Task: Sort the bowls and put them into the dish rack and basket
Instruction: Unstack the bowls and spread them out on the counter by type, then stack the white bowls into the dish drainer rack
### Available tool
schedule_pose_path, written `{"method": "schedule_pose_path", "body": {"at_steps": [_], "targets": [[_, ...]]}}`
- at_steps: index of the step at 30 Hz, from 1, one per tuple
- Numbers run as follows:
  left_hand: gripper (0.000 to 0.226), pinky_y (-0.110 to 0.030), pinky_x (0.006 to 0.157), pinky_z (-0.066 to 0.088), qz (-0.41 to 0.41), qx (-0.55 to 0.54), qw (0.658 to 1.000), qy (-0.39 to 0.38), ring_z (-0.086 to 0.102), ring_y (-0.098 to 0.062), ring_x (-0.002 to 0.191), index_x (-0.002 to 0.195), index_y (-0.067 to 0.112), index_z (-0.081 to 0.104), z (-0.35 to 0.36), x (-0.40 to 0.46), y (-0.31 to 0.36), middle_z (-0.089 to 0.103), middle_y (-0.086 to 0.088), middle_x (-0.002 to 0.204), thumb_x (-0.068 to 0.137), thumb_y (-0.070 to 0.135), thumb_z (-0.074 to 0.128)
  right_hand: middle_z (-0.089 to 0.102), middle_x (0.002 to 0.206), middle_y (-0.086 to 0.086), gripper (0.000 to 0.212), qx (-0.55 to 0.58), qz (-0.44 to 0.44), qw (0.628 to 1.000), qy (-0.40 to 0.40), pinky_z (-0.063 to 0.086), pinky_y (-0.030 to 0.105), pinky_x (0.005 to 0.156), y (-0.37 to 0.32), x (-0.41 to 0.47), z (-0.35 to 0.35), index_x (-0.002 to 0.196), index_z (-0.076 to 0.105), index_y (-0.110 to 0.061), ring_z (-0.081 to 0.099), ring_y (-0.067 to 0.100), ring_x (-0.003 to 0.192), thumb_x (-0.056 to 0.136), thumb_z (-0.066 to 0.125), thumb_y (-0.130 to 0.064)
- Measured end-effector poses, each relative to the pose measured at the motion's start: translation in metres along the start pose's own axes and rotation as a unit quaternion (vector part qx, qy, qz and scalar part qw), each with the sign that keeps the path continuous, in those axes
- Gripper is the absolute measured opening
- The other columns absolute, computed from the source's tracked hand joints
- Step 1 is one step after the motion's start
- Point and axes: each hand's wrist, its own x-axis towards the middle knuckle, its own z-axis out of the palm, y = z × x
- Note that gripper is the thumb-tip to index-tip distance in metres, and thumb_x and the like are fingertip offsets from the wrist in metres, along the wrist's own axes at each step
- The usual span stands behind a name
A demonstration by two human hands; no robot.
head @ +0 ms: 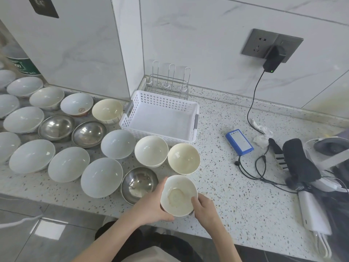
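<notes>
Hands hold one bowl (178, 195) low in the middle; left hand (151, 205) cups its side, right hand (204, 208) pinches its rim. Basket (160, 118) sits straight up the frame; rack (168, 82) is behind it.

Both forearms are bare from the lower edge of the view up to the wrists, with no sleeve, watch, bracelet or ring showing on either. The left hand (151, 206) and right hand (204, 209) wear no gloves, and the nails that show look short and unpainted. Below the forearms lies dark clothing with a lighter beige patch beneath it
</notes>
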Motion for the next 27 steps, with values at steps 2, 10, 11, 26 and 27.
{"method": "schedule_pose_path", "body": {"at_steps": [2, 10, 11, 26, 27], "targets": [[0.109, -0.039, 0.086, 0.058, -0.006, 0.014, 1.000, -0.005, 0.064, -0.006, 0.097, 0.122, 0.077, 0.002, -0.001, -0.002, 0.003, 0.060, 0.018, 0.113, 0.054, 0.042, 0.080, 0.057, 0.050, -0.011, 0.030, 0.006, 0.003, 1.000, 0.004, 0.034, 0.013, 0.045, 0.001, -0.001, 0.002, 0.070, 0.055, -0.019, 0.047, -0.001, 0.046, 0.096, 0.042, -0.020], [0.122, -0.040, 0.079, 0.058, -0.077, 0.124, 0.989, 0.005, 0.065, -0.017, 0.089, 0.145, 0.050, -0.007, -0.002, 0.001, 0.013, 0.062, 0.009, 0.094, 0.058, 0.047, 0.078, 0.042, 0.047, -0.014, 0.028, 0.028, 0.001, 0.999, 0.037, 0.029, 0.018, 0.046, -0.002, -0.006, 0.004, 0.074, 0.055, -0.023, 0.035, 0.004, 0.045, 0.100, 0.045, -0.026], [0.121, -0.039, 0.076, 0.058, -0.082, 0.127, 0.989, 0.003, 0.065, -0.017, 0.088, 0.146, 0.050, -0.006, -0.003, 0.000, 0.014, 0.061, 0.010, 0.090, 0.058, 0.047, 0.078, 0.042, 0.048, -0.011, 0.025, 0.033, 0.004, 0.998, 0.049, 0.029, 0.020, 0.046, -0.002, -0.008, 0.006, 0.080, 0.059, -0.022, 0.034, 0.005, 0.044, 0.100, 0.045, -0.028], [0.029, -0.020, 0.052, 0.038, 0.028, 0.234, 0.965, 0.112, 0.057, -0.007, 0.065, 0.122, 0.029, 0.055, -0.119, -0.074, -0.019, 0.060, 0.011, 0.074, 0.099, 0.045, 0.045, 0.067, 0.067, -0.009, 0.027, -0.001, 0.005, 0.936, 0.352, 0.039, 0.023, 0.054, -0.123, -0.028, 0.057, 0.096, 0.068, -0.027, 0.060, 0.005, 0.066, 0.095, 0.047, -0.044], [0.028, -0.018, 0.050, 0.035, 0.020, 0.223, 0.966, 0.127, 0.056, -0.005, 0.064, 0.120, 0.030, 0.056, -0.134, -0.083, -0.029, 0.059, 0.012, 0.074, 0.099, 0.045, 0.046, 0.066, 0.064, -0.009, 0.024, 0.002, -0.011, 0.942, 0.336, 0.039, 0.022, 0.054, -0.141, -0.027, 0.072, 0.093, 0.067, -0.030, 0.060, 0.003, 0.064, 0.094, 0.047, -0.043]]}}
